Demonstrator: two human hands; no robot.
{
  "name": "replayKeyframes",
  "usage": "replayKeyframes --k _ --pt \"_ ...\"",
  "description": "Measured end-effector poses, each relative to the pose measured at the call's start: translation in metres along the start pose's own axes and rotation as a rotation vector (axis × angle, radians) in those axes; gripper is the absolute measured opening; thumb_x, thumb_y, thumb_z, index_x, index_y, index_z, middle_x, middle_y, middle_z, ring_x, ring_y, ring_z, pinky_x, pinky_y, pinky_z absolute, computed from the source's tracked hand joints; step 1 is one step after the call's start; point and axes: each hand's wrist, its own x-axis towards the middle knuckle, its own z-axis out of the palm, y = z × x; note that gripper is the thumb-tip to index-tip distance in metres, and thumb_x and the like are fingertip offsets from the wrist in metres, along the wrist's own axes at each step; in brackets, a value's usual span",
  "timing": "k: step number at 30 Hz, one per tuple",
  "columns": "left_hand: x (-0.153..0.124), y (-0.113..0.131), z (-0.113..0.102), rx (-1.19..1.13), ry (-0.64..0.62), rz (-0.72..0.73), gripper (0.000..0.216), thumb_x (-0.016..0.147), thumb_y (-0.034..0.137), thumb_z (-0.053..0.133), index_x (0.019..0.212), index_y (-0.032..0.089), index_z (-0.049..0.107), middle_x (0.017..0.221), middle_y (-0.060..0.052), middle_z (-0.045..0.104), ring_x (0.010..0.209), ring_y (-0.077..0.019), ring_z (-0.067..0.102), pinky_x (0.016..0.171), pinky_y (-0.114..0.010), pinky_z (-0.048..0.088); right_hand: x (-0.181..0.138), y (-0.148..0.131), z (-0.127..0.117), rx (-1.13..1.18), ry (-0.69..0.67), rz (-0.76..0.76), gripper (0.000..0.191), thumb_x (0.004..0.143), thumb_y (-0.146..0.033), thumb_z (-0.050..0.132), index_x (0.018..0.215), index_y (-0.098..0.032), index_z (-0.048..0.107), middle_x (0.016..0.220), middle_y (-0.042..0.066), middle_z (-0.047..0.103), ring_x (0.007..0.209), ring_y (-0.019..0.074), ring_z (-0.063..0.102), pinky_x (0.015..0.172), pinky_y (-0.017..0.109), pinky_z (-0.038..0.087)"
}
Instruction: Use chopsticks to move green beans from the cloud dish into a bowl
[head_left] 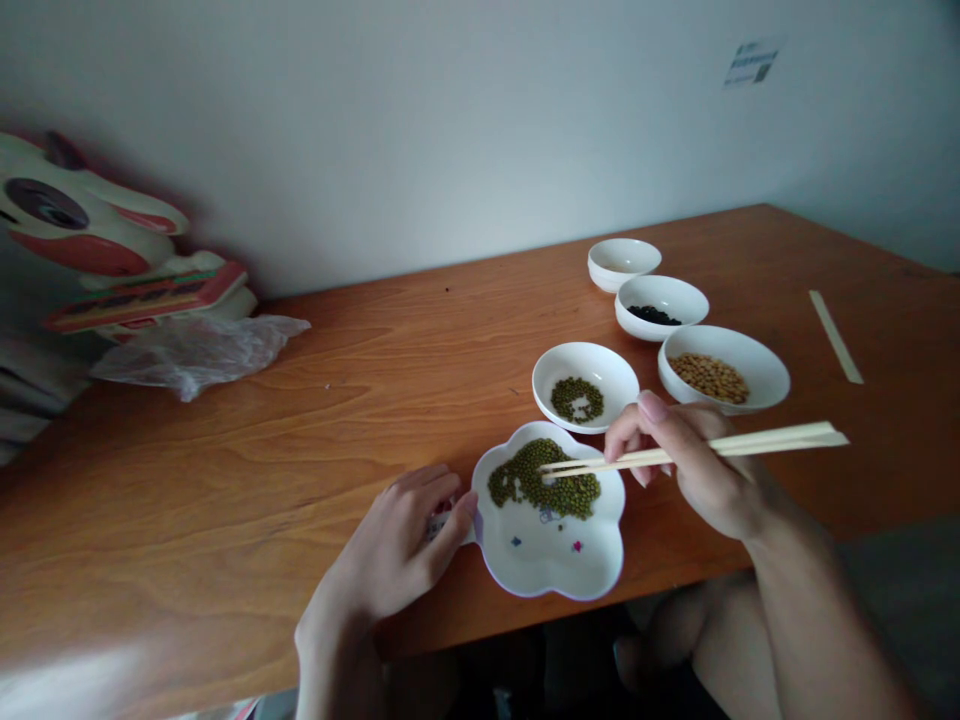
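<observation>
In my right hand (694, 455) is a pair of wooden chopsticks (780, 441). Their tips reach into the green mung beans (532, 470) piled at the far side of a white, flower-shaped dish (551, 565) with a purple rim. My left hand (409, 540) is closed round the dish's short handle, thumb on top near the rim. Whether a bean sits between the chopstick tips is too small to tell. Just behind the dish stands a round white bowl (626, 385) with a smaller lot of mung beans (576, 400) in it.
To the right are a bowl of tan beans (709, 377), a bowl of black beans (652, 315) and another white bowl (624, 258). A paper chopstick sleeve (836, 337) lies farther right. At the left are a crumpled plastic bag (199, 350) and a cow-shaped toy (112, 230).
</observation>
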Motion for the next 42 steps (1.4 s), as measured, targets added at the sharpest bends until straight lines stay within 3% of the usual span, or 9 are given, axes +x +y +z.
replayKeyframes --k 6,14,20,23,27,34,38,42 --pt "0.001 0.001 -0.001 0.005 -0.025 0.003 0.04 0.111 0.046 0.041 0.083 0.021 0.056 0.086 -0.003 0.063 0.081 -0.0203 0.057 0.076 -0.036 0.043 0.0 -0.003 0.0 0.004 -0.017 -0.008 0.058 0.113 -0.055 0.037 0.081 -0.025 0.074 0.077 0.001 0.073 0.072 0.0155 0.068 0.069 0.03 0.051" --pt "0.001 0.002 -0.001 -0.01 0.006 0.011 0.04 0.111 0.047 0.043 0.086 0.021 0.06 0.088 -0.003 0.065 0.081 -0.0194 0.059 0.077 -0.035 0.043 0.005 -0.011 -0.001 -0.071 0.005 0.003 0.055 0.111 -0.056 0.044 0.078 -0.023 0.074 0.058 -0.002 0.059 0.056 0.0125 0.059 0.06 0.031 0.043" --pt "0.005 -0.003 -0.003 -0.133 -0.038 -0.038 0.046 0.109 0.053 0.043 0.083 0.019 0.06 0.082 -0.002 0.064 0.075 -0.017 0.057 0.067 -0.03 0.041 0.012 -0.015 -0.012 0.029 0.05 0.032 0.059 0.108 -0.061 0.045 0.072 -0.023 0.072 0.059 0.001 0.06 0.057 0.0143 0.056 0.058 0.031 0.043" --pt "0.009 -0.006 -0.008 -0.24 -0.113 -0.098 0.049 0.107 0.06 0.045 0.087 0.018 0.063 0.085 -0.003 0.065 0.077 -0.0173 0.058 0.066 -0.028 0.043 0.018 -0.016 -0.019 0.094 0.063 0.054 0.055 0.105 -0.063 0.051 0.072 -0.022 0.071 0.06 0.001 0.06 0.058 0.0144 0.056 0.057 0.03 0.045" --pt "0.023 -0.007 -0.023 -0.366 -0.311 -0.245 0.052 0.102 0.067 0.048 0.093 0.019 0.065 0.079 -0.002 0.063 0.068 -0.0169 0.056 0.058 -0.026 0.04 0.024 -0.02 -0.025 0.111 0.011 0.06 0.044 0.102 -0.06 0.061 0.079 -0.022 0.068 0.067 -0.001 0.062 0.063 0.0129 0.058 0.059 0.026 0.047" --pt "0.058 -0.005 -0.044 -0.28 -0.467 -0.133 0.055 0.103 0.064 0.046 0.082 0.019 0.07 0.082 -0.004 0.067 0.077 -0.0205 0.06 0.074 -0.029 0.046 0.02 -0.029 -0.038 0.016 -0.241 0.071 0.029 0.093 -0.051 0.077 0.092 -0.023 0.077 0.088 0.003 0.077 0.081 0.0179 0.07 0.069 0.027 0.053" --pt "0.062 0.0 -0.05 -0.311 -0.507 -0.131 0.054 0.102 0.065 0.048 0.086 0.02 0.073 0.085 -0.005 0.068 0.078 -0.0211 0.06 0.076 -0.03 0.049 0.018 -0.028 -0.037 0.06 -0.177 0.06 0.026 0.091 -0.047 0.082 0.1 -0.023 0.081 0.094 0.006 0.08 0.087 0.0226 0.074 0.073 0.03 0.058" --pt "0.064 -0.002 -0.052 -0.378 -0.552 -0.135 0.054 0.103 0.065 0.045 0.084 0.021 0.07 0.085 -0.004 0.069 0.079 -0.0207 0.062 0.076 -0.03 0.051 0.021 -0.023 -0.025 0.161 -0.029 -0.044 0.022 0.097 -0.046 0.075 0.095 -0.025 0.082 0.079 0.003 0.073 0.074 0.0168 0.066 0.066 0.028 0.054"
